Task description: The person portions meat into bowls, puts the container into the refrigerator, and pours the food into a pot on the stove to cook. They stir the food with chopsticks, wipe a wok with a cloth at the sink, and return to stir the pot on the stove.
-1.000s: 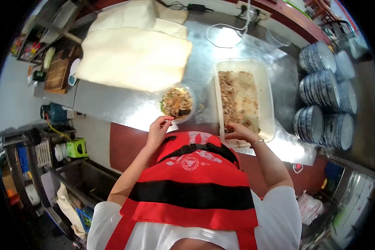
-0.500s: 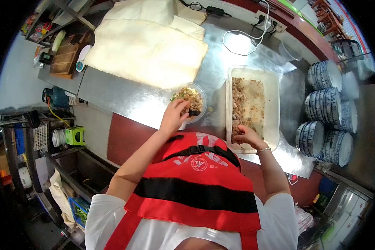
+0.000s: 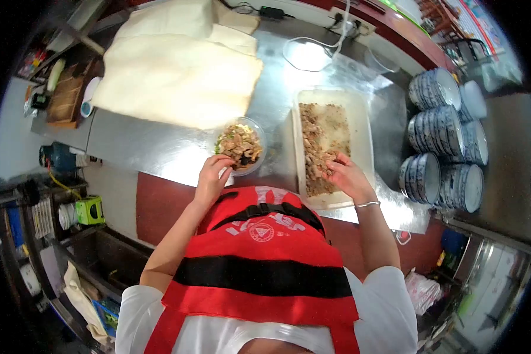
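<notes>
1. The clear bowl (image 3: 264, 143) sits by the near edge of the tabletop (image 3: 276, 106), left of the tub (image 3: 366, 133); it already looks well filled, with meat heaped over much of its top and greens (image 3: 220, 143) showing at one side.
2. The left hand (image 3: 211, 177) is beside the bowl's near-left rim, half curled, thumb apart, gripping nothing visible; whether it touches the rim, I cannot tell.
3. The right hand (image 3: 347, 177), over the tub, appears to pinch some meat, not yet in the bowl.
4. More meat (image 3: 314, 138) remains along the tub's left wall; elsewhere mostly scraps.
</notes>
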`<state>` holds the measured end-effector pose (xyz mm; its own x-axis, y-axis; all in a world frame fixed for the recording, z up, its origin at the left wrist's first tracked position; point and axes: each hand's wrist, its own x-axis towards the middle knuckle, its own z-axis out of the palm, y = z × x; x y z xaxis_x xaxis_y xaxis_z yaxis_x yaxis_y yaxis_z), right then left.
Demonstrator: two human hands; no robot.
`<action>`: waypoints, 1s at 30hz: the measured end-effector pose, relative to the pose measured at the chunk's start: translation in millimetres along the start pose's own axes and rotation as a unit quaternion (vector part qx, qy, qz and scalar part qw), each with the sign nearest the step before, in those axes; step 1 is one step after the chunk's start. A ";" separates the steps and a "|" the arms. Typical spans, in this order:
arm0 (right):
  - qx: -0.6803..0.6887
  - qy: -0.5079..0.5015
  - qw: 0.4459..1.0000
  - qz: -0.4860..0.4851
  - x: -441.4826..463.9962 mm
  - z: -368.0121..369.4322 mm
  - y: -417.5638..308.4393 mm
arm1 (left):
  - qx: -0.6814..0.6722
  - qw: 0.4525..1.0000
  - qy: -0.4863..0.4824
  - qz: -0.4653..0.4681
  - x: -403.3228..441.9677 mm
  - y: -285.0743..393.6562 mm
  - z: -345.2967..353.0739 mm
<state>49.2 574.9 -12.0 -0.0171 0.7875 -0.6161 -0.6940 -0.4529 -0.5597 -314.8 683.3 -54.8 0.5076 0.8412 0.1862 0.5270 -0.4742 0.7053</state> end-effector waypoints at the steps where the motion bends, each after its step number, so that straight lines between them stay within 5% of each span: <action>1: 0.007 -0.012 1.000 0.011 7.0 11.2 -0.2 | -0.007 1.000 0.008 -0.012 -2.2 -3.6 -0.6; 5: -0.133 -0.077 0.988 -0.019 35.5 78.8 5.9 | -0.015 0.997 0.033 -0.067 -10.3 -6.2 -11.1; 17: -0.438 0.008 0.893 -0.102 131.5 152.6 57.1 | -0.024 0.992 0.062 -0.106 -32.9 -15.2 -19.8; 26: -0.549 -0.010 0.810 -0.205 138.9 151.9 59.3 | -0.043 0.989 0.071 -0.123 -31.0 -10.0 -23.1; 30: -0.505 -0.026 0.847 -0.162 130.8 156.7 63.3 | -0.047 0.989 0.074 -0.122 -31.6 -11.4 -22.2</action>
<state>-109.7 714.7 -41.2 0.0058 0.9442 -0.3294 0.3010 -0.3158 -0.8998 -352.0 667.9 -53.5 0.2634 0.9599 0.0956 0.5522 -0.2312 0.8010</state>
